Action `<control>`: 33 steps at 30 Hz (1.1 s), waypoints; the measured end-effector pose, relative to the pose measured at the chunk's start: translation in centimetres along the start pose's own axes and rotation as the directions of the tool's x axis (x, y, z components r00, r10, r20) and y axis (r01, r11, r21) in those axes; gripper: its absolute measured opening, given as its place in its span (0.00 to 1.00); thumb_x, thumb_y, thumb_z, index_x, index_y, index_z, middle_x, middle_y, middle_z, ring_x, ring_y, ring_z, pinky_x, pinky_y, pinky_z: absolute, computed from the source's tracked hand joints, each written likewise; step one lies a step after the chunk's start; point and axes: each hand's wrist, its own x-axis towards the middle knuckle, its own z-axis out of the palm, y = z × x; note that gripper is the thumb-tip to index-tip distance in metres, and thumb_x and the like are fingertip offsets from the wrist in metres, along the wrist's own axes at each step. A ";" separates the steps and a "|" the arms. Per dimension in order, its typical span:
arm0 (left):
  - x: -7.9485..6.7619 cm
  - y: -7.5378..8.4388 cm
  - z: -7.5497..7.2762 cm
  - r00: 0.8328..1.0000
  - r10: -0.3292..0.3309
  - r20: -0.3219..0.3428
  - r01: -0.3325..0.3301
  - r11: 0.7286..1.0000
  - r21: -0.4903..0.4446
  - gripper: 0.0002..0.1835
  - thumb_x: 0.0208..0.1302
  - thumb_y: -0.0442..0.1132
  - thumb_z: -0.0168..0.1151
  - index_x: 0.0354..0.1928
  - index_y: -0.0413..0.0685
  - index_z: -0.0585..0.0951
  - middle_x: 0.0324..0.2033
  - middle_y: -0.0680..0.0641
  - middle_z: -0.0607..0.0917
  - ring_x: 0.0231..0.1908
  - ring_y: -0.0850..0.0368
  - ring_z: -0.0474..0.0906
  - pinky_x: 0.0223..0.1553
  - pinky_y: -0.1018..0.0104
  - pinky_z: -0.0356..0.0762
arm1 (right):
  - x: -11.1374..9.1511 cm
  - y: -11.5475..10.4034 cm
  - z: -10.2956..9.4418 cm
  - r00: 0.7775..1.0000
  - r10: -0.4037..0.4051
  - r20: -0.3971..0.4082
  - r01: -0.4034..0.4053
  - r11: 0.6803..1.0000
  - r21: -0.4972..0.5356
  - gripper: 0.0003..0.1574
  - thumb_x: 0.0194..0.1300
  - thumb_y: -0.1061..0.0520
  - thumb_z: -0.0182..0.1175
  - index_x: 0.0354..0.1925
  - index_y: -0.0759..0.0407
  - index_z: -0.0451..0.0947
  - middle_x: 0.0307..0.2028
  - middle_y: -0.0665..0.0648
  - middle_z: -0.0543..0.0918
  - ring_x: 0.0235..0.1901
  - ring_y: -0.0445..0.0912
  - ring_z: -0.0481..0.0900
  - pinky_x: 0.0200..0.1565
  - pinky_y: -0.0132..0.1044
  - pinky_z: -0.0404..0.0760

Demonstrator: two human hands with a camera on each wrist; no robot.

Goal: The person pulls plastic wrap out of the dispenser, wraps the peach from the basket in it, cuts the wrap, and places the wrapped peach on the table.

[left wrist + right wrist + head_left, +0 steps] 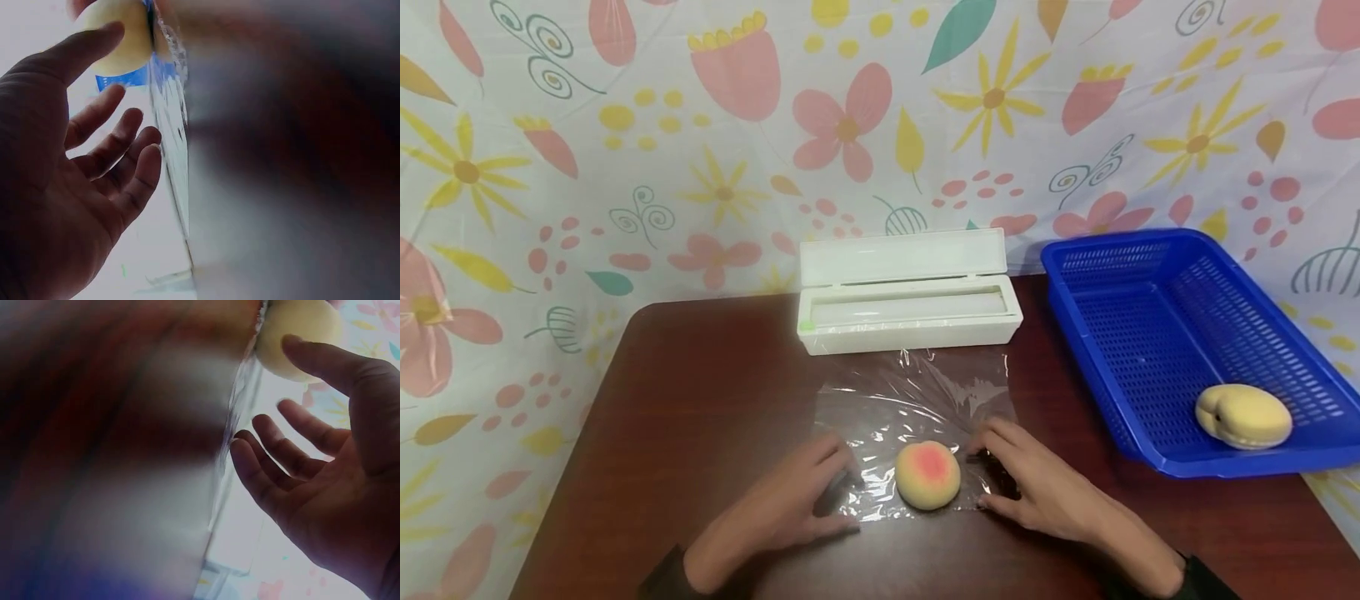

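Dark sleeve cuffs (664, 575) poke in at the bottom corners of your head view, and your bare hands reach up from them. Your left hand (808, 496) sits left of bottom centre and your right hand (1037, 483) right of it. Neither one is grasping anything: both look relaxed, fingers apart and a bit bent. Their fingertips come right up to the sides of the clear film (865, 417), but I can't tell if they actually touch it.

Between them, low and near the middle of the frame, you've got the peach-looking thing (928, 475). It's round and kinda squat, pale creamy yellow, with a soft pinkish-red blush on top that fades out toward the sides. Surface looks matte, which really stands out against the shiny, wrinkly film it's sitting on. Both your wrist cams catch its smooth yellow side up top, with a thumb crossing in front of it.

That film runs up the picture to a long white box (917, 337) at upper centre. Its lid (902, 257) is tipped back, you can see a pale roll (910, 308) inside, and there's a little green spot at the front left.

Over on the right you have a blue plastic basket (1262, 463) with a yellow, grooved, rounded thing (1251, 417) in its lower part. Everything's on a dark reddish-brown table (715, 400), with a flowery cloth (647, 125) filling the top.
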 end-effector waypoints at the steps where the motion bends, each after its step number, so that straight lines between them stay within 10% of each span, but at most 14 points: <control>1: -0.3 0.0 0.0 1.000 -0.005 0.011 0.005 1.000 0.013 0.25 0.48 0.60 0.73 0.43 0.57 0.75 0.41 0.58 0.69 0.41 0.64 0.63 0.40 0.68 0.69 | -0.3 0.0 -0.1 1.000 -0.001 -0.003 0.001 1.000 -0.022 0.31 0.45 0.48 0.75 0.48 0.47 0.74 0.49 0.44 0.71 0.49 0.38 0.68 0.49 0.37 0.75; 13: -1.9 -0.2 0.1 0.999 -0.018 0.028 0.018 1.000 0.023 0.18 0.50 0.56 0.73 0.40 0.63 0.77 0.44 0.65 0.68 0.49 0.68 0.62 0.47 0.68 0.70 | -1.7 -0.2 -0.3 0.999 0.000 -0.034 -0.003 0.997 -0.083 0.23 0.48 0.45 0.74 0.40 0.45 0.75 0.40 0.40 0.70 0.40 0.35 0.66 0.39 0.31 0.73; 20: -0.8 0.8 0.4 1.000 0.014 -0.003 -0.014 1.000 0.025 0.14 0.57 0.55 0.68 0.41 0.63 0.77 0.40 0.65 0.70 0.45 0.68 0.64 0.45 0.67 0.71 | -0.8 -1.4 0.0 0.998 -0.012 -0.059 0.012 1.000 -0.004 0.26 0.50 0.49 0.73 0.46 0.45 0.74 0.45 0.40 0.72 0.45 0.35 0.72 0.47 0.27 0.73; 33: 3.0 2.8 2.0 0.980 -0.166 -0.108 0.155 0.982 -0.105 0.34 0.57 0.58 0.67 0.61 0.50 0.71 0.51 0.56 0.74 0.47 0.63 0.73 0.47 0.66 0.77 | 1.0 -2.1 0.7 0.995 0.033 -0.090 -0.024 0.994 0.106 0.45 0.53 0.53 0.72 0.67 0.48 0.65 0.53 0.39 0.70 0.44 0.37 0.75 0.42 0.34 0.80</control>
